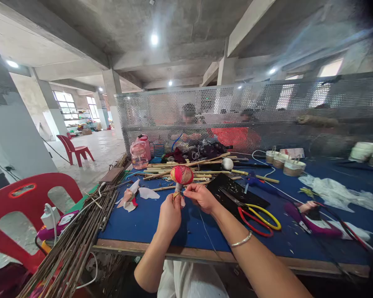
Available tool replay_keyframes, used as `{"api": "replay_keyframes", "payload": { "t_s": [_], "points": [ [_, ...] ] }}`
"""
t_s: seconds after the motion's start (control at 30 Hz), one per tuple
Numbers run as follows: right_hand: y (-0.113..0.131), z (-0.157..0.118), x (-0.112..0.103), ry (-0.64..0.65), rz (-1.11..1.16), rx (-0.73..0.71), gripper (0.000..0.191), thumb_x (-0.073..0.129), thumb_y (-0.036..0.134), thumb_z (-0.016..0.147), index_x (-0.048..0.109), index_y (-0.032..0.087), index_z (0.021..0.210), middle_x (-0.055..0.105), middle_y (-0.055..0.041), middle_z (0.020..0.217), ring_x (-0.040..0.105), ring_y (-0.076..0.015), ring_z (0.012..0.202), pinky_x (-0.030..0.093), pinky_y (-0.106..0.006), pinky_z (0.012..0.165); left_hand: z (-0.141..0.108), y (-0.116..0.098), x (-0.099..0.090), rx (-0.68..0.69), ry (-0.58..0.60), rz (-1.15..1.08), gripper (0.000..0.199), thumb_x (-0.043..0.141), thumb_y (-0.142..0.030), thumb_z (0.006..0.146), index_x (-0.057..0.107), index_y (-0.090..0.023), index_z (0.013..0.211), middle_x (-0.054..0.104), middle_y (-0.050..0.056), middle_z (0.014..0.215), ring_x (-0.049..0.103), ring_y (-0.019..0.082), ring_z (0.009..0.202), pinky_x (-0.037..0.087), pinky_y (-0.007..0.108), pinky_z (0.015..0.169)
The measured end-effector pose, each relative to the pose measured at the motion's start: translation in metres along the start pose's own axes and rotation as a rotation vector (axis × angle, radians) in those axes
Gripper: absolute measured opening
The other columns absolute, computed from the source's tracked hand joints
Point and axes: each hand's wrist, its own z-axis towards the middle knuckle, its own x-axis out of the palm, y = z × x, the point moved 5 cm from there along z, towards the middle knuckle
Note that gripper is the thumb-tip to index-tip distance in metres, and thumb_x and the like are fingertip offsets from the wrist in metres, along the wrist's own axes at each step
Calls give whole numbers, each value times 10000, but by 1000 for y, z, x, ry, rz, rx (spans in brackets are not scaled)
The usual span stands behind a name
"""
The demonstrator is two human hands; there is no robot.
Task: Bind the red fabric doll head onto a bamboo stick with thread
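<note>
My left hand [170, 215] is closed around the lower end of a cloth-covered bundle [182, 174], which has a rounded red and patterned head and a neck wound with pale thread. Close beside that neck, my right hand [199, 196] pinches a thin thread [207, 229], whose loose end trails down over the table edge. Right of my hands, scissors [251, 211] with one red and one yellow handle lie partly on a black sheet [233, 188]. Pale and pink cloth scraps [130, 196] lie to the left.
Bamboo sticks [161, 169] and a white thread ball [227, 164] lie behind my hands. Long thin twigs [77, 231] overhang the left edge. Tubs [294, 167], a plastic bag [338, 190] and cables spread rightward. Beyond a perforated metal screen [267, 99], people sit.
</note>
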Motion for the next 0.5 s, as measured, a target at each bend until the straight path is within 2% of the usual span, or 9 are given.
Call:
{"api": "replay_keyframes", "payload": {
  "t_s": [0.1,0.17,0.27,0.37,0.43,0.5],
  "points": [
    [-3,1,1,24,43,14,328,776,368,595,528,155,591,339,114,367,201,-18,319,72,-206,342,-2,-3,0,-20,35,-78,268,397,-379,880,486,-192,709,494,-14,629,401,115,541,292,227,535],
    [-3,1,3,39,81,18,346,784,382,578,520,159,596,329,117,370,184,-15,317,67,-204,339,-1,-4,-1,-65,108,-137,299,383,-439,871,460,-197,713,429,-41,573,346,95,463,266,212,465],
    [-1,0,3,48,150,3,400,803,413,529,502,174,642,331,127,407,155,-8,326,65,-195,336,-1,-4,4,-243,370,-407,339,409,-523,837,401,-210,707,322,-83,524,202,54,373,142,173,373],
    [1,-2,1,60,194,7,431,820,402,504,521,180,720,337,133,430,156,-6,330,66,-189,334,0,1,15,-476,659,-669,326,458,-480,822,367,-203,674,266,-98,514,105,31,368,75,147,354],
    [-1,-2,-1,73,206,39,422,820,390,517,532,170,732,324,133,413,155,-8,331,59,-189,335,4,8,20,-561,742,-669,297,428,-434,834,387,-196,662,238,-100,488,87,36,358,76,151,338],
    [-3,-2,-4,78,212,74,404,812,382,542,532,159,727,323,130,400,152,-9,333,51,-189,336,8,14,23,-602,761,-645,307,384,-431,851,437,-184,677,269,-88,474,142,48,342,120,160,327]
  ]
}}
